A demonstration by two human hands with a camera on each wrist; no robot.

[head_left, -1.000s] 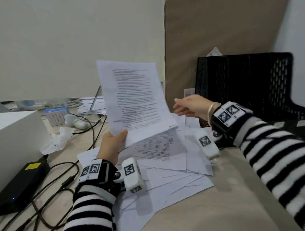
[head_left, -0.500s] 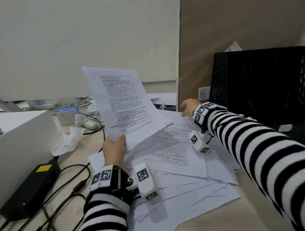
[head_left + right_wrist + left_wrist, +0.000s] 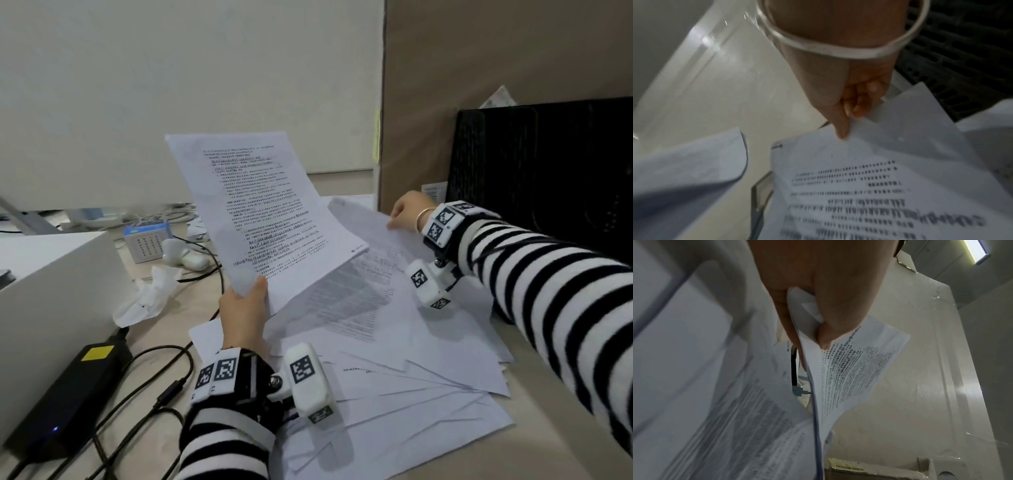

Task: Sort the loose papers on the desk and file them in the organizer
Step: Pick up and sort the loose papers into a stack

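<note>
My left hand [image 3: 244, 308] pinches the lower corner of a printed sheet [image 3: 263, 212] and holds it up, tilted, above the desk; the left wrist view shows thumb and fingers [image 3: 824, 334] clamped on that sheet [image 3: 855, 369]. A loose pile of printed papers [image 3: 394, 342] covers the desk in front of me. My right hand [image 3: 406, 214] reaches to the pile's far edge and pinches the top corner of the uppermost page [image 3: 370, 246], lifting it a little; its fingertips [image 3: 842, 129] close on that page [image 3: 869, 178]. The black mesh organizer [image 3: 548, 171] stands at the right rear.
A white box [image 3: 51, 284] stands at the left, with a black power brick [image 3: 68, 394] and cables [image 3: 154, 394] in front of it. A crumpled tissue [image 3: 147, 294], a small blue-topped device [image 3: 147, 240] and a brown partition [image 3: 479, 68] lie beyond.
My right hand has moved from beside the organizer down to the pile's far edge and pinched a page corner. The left hand keeps holding its sheet up, and the head view has shifted.
</note>
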